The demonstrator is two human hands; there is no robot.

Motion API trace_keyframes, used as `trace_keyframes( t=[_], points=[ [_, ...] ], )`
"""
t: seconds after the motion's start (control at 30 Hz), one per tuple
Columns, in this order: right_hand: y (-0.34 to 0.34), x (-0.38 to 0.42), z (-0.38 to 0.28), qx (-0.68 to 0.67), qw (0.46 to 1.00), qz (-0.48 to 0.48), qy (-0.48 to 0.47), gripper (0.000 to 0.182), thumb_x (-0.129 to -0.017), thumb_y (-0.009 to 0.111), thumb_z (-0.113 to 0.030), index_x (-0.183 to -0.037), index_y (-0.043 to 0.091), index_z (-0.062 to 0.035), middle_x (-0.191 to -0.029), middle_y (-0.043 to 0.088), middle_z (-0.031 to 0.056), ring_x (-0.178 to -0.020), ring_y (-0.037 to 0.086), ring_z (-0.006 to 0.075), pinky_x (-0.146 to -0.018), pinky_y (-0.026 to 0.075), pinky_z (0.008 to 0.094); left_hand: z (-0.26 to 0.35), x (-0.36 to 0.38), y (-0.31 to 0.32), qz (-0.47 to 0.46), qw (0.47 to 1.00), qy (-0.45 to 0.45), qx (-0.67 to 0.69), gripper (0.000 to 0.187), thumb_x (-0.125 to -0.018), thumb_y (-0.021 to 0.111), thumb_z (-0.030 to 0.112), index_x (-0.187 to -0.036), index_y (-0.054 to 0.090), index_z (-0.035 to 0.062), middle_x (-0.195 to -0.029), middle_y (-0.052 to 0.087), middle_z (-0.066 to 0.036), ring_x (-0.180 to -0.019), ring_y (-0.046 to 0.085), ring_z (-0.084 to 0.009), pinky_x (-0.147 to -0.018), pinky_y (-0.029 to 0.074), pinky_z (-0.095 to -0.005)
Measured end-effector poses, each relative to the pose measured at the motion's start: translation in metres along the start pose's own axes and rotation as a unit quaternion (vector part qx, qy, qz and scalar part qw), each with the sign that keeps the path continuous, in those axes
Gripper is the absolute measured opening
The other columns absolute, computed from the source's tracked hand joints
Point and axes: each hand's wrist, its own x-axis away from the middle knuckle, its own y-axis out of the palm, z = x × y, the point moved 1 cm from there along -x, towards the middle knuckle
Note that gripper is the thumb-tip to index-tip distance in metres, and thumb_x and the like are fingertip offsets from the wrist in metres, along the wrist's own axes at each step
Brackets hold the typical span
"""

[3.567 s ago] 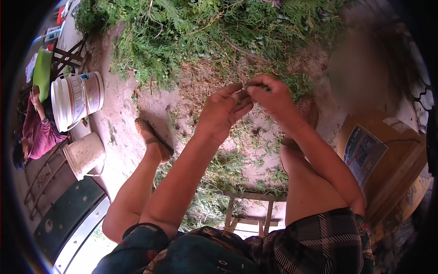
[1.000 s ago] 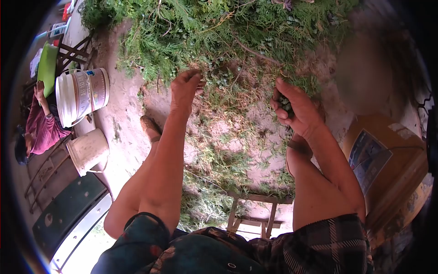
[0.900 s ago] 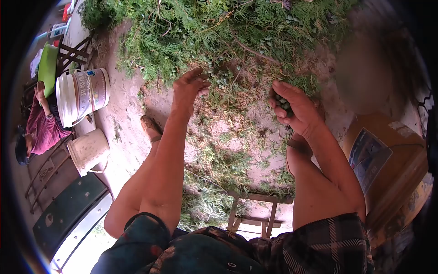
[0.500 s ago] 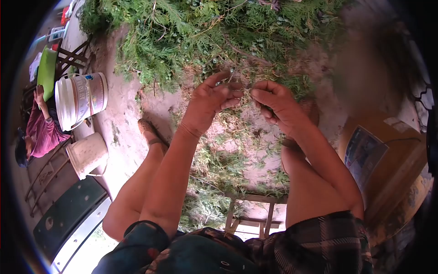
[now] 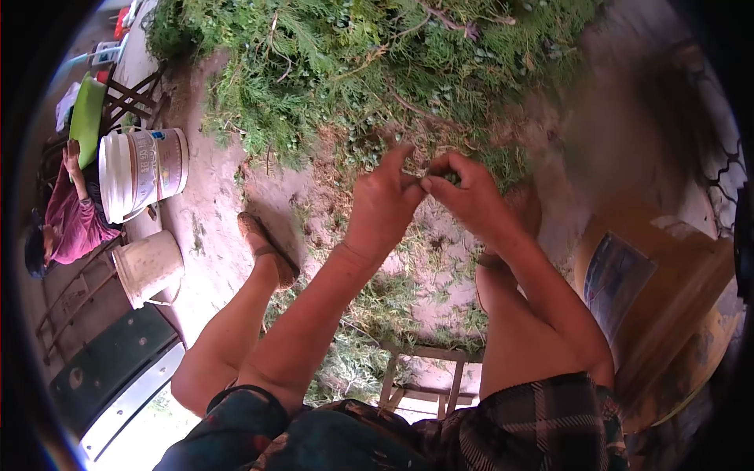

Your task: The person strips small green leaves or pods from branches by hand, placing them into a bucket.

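My left hand [image 5: 382, 202] and my right hand [image 5: 469, 198] meet at the fingertips over the littered ground, just below the pile of cut evergreen branches [image 5: 314, 86]. The left forefinger sticks up while its other fingers bend in near the right thumb. My right hand is curled, thumb and forefinger pinched together, and a little green shows inside the curl. Whatever lies between the fingertips is too small to make out. Small pale cones dot the scaly green sprays beyond.
At left stand a large white bucket [image 5: 145, 174] and a smaller pail [image 5: 149, 267]; a person in a pink top [image 5: 75, 206] sits beyond. A brown carton [image 5: 652, 275] is at right. A wooden stool frame [image 5: 424, 377] and loose green sprigs [image 5: 377, 286] lie between my legs.
My left hand has turned and moved slightly right and down, bringing its fingers to the right hand. My right hand has dropped slightly. The view has shifted a little.
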Motion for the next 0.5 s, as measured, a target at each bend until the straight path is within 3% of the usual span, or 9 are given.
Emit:
trace_keyframes(
  t=[0.07, 0.13, 0.17, 0.2, 0.23, 0.27, 0.33, 0.43, 0.5],
  points=[
    [-0.003, 0.001, 0.007, 0.007, 1.000, -0.007, 0.006, 0.020, -0.080, 0.063, -0.016, -0.086, 0.055, 0.0009, -0.074, 0.057, 0.0068, -0.066, 0.050, 0.0109, -0.059, 0.042, 0.0260, -0.008, 0.004, 0.008, 0.014, 1.000, 0.024, -0.001, 0.036, -0.080, 0.059, 0.001, -0.115, 0.050, -0.0038, -0.087, 0.067, -0.013, -0.073, 0.064, -0.0157, -0.065, 0.051, -0.0247],
    [-0.005, 0.002, 0.013, -0.034, 0.995, -0.052, 0.081, 0.018, -0.080, 0.063, -0.016, -0.086, 0.055, -0.0014, -0.073, 0.057, 0.0072, -0.060, 0.049, 0.0088, -0.050, 0.040, 0.0247, -0.017, 0.007, 0.017, -0.024, 0.994, -0.005, 0.108, 0.036, -0.079, 0.061, 0.001, -0.113, 0.050, -0.0033, -0.082, 0.066, -0.012, -0.072, 0.064, -0.0157, -0.064, 0.051, -0.0264],
    [-0.007, 0.004, 0.013, -0.034, 0.995, -0.052, 0.082, 0.018, -0.080, 0.063, -0.016, -0.086, 0.055, -0.0014, -0.073, 0.057, 0.0072, -0.060, 0.049, 0.0088, -0.050, 0.040, 0.0247, -0.021, 0.009, 0.020, -0.037, 0.975, -0.038, 0.215, 0.028, -0.078, 0.060, -0.001, -0.105, 0.055, -0.0037, -0.080, 0.065, -0.012, -0.070, 0.064, -0.0163, -0.063, 0.052, -0.0278],
    [-0.009, 0.006, 0.008, -0.118, 0.979, -0.035, 0.162, 0.017, -0.080, 0.062, -0.016, -0.089, 0.054, -0.0030, -0.073, 0.056, 0.0075, -0.057, 0.047, 0.0076, -0.046, 0.037, 0.0232, -0.024, 0.006, 0.018, -0.038, 0.975, -0.038, 0.215, 0.028, -0.078, 0.060, -0.001, -0.105, 0.055, -0.0037, -0.080, 0.065, -0.012, -0.070, 0.064, -0.0163, -0.063, 0.052, -0.0278],
    [-0.011, 0.007, 0.006, -0.200, 0.950, -0.018, 0.240, 0.017, -0.080, 0.061, -0.015, -0.091, 0.053, -0.0046, -0.073, 0.056, 0.0078, -0.054, 0.046, 0.0064, -0.041, 0.034, 0.0217, -0.031, 0.000, 0.014, -0.050, 0.984, -0.073, 0.153, 0.023, -0.078, 0.059, -0.002, -0.101, 0.058, -0.0037, -0.080, 0.065, -0.012, -0.070, 0.064, -0.0166, -0.062, 0.052, -0.0279],
    [-0.015, 0.006, 0.008, -0.200, 0.949, -0.018, 0.241, 0.017, -0.080, 0.061, -0.015, -0.091, 0.053, -0.0046, -0.073, 0.056, 0.0078, -0.054, 0.046, 0.0064, -0.041, 0.034, 0.0217, -0.042, -0.007, 0.011, -0.062, 0.988, -0.108, 0.091, 0.019, -0.078, 0.058, -0.004, -0.096, 0.060, -0.0037, -0.080, 0.066, -0.012, -0.069, 0.064, -0.0169, -0.062, 0.052, -0.0279],
    [-0.026, 0.001, 0.011, -0.422, 0.891, -0.010, 0.170, 0.017, -0.081, 0.058, -0.012, -0.096, 0.051, -0.0064, -0.074, 0.056, 0.0080, -0.049, 0.042, 0.0057, -0.035, 0.030, 0.0190, -0.069, -0.024, 0.005, 0.032, 0.984, -0.008, -0.177, 0.015, -0.077, 0.057, -0.001, -0.088, 0.066, 0.0029, -0.084, 0.066, -0.015, -0.065, 0.064, -0.0246, -0.061, 0.053, -0.0330],
    [-0.027, 0.004, -0.005, -0.471, 0.864, -0.017, 0.177, 0.008, -0.087, 0.050, -0.013, -0.093, 0.049, -0.0074, -0.074, 0.055, 0.0072, -0.046, 0.041, 0.0071, -0.034, 0.030, 0.0192, -0.088, -0.054, 0.006, 0.093, 0.975, 0.016, -0.201, 0.012, -0.078, 0.058, 0.005, -0.086, 0.067, 0.0082, -0.085, 0.066, -0.014, -0.067, 0.064, -0.0280, -0.061, 0.052, -0.0362],
    [-0.026, 0.006, -0.001, -0.476, 0.858, -0.027, 0.190, 0.010, -0.087, 0.052, -0.015, -0.094, 0.050, -0.0077, -0.076, 0.055, 0.0075, -0.047, 0.041, 0.0072, -0.035, 0.030, 0.0194, -0.086, -0.074, 0.010, 0.140, 0.965, 0.067, -0.213, 0.009, -0.078, 0.061, 0.011, -0.085, 0.068, 0.0110, -0.084, 0.066, -0.012, -0.068, 0.064, -0.0280, -0.061, 0.051, -0.0375]
  ],
)
